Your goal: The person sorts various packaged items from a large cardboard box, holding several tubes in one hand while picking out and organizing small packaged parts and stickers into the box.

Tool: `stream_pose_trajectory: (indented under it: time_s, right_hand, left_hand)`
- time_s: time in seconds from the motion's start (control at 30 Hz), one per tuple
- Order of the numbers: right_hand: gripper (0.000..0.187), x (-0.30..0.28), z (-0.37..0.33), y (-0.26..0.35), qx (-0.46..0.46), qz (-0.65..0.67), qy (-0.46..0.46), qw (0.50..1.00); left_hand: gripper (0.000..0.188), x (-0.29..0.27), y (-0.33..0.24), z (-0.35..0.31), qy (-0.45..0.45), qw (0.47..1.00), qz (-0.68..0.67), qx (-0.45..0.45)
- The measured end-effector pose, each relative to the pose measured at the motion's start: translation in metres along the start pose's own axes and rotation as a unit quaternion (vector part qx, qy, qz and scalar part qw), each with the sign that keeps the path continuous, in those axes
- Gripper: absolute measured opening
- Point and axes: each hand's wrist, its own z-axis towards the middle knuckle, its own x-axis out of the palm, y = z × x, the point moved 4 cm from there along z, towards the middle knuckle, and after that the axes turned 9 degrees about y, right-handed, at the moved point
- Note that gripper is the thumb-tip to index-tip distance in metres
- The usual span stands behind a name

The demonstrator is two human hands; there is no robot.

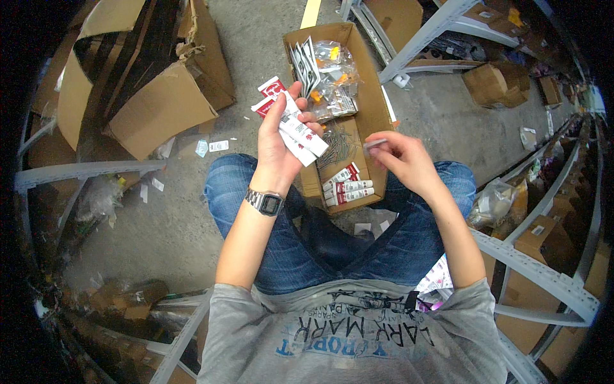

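Here the left hand (279, 148) has its grip wrapped around white, red-ended squeeze tubes (306, 137), long axes slanting so their white ends lie left of the right hand (404, 158), pinching a thin pale piece (377, 143) beside the brown cardboard box (376, 96).

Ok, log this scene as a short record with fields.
left hand: holds white-and-red tubes
right hand: pinches a small pale item, kind unclear
box: open, in front of the person
box, far end: clear bags
box, near end: more tubes
left wrist: watch
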Motion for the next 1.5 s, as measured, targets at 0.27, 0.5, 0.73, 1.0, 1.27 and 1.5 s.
stream_pose_trajectory:
  time_s: [0.27, 0.5, 0.73, 1.0, 1.27, 1.5]
  right_hand:
    - [0.017, 0.047, 0.067, -0.059, -0.104, -0.309, 0.091, 0.941]
    - [0.022, 0.091, 0.081, -0.119, -0.011, -0.474, 0.183, 0.861]
    - [0.026, 0.1, 0.083, -0.127, -0.024, -0.471, 0.185, 0.862]
    - [0.034, 0.095, 0.09, -0.139, -0.035, -0.455, 0.134, 0.88]
    - [0.024, 0.096, 0.092, -0.141, -0.022, -0.428, 0.164, 0.889]
    - [0.023, 0.095, 0.088, -0.14, 0.015, -0.396, 0.178, 0.901]
  left_hand:
    - [0.036, -0.004, 0.002, 0.003, -0.007, 1.0, 0.009, -0.001]
    - [0.035, -0.005, 0.007, 0.002, -0.018, 1.0, 0.01, -0.01]
    - [0.035, -0.005, 0.009, 0.0, -0.027, 0.999, 0.013, -0.017]
    - [0.034, -0.004, 0.011, 0.001, -0.023, 0.999, 0.019, -0.019]
    - [0.034, -0.007, 0.01, 0.001, -0.019, 0.999, 0.025, -0.02]
    - [0.034, -0.008, 0.01, 0.001, -0.028, 0.999, 0.034, -0.018]
